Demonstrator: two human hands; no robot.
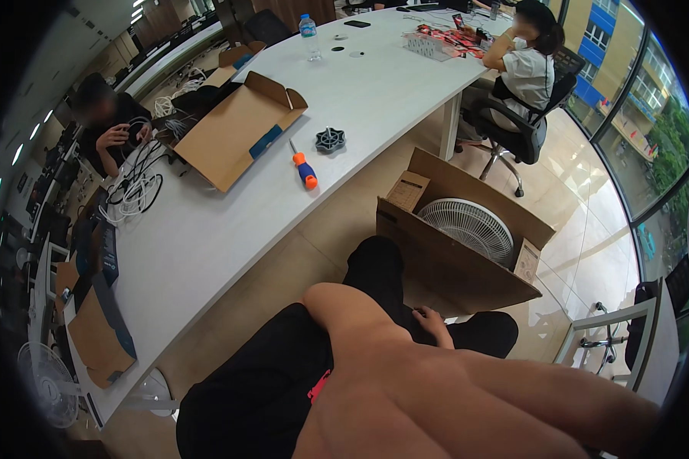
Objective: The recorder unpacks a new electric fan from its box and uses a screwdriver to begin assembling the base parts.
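Observation:
An open brown cardboard box (444, 268) stands on the floor in front of my knees, with a white fan grille (467, 226) lying inside it. My right hand (435, 324) rests at the box's lower near edge with its fingers curled on the cardboard. My bare right arm (452, 390) fills the lower right of the view and hides the wrist. My left hand is out of view. My black-clad legs (375, 268) sit between the box and the table.
A long white table (230, 222) runs on my left, carrying an orange-and-blue screwdriver (305, 170), a black star-shaped knob (330, 139), an open cardboard box (237, 130) and white cables (134, 187). One person sits at its far left, another on an office chair (524, 134).

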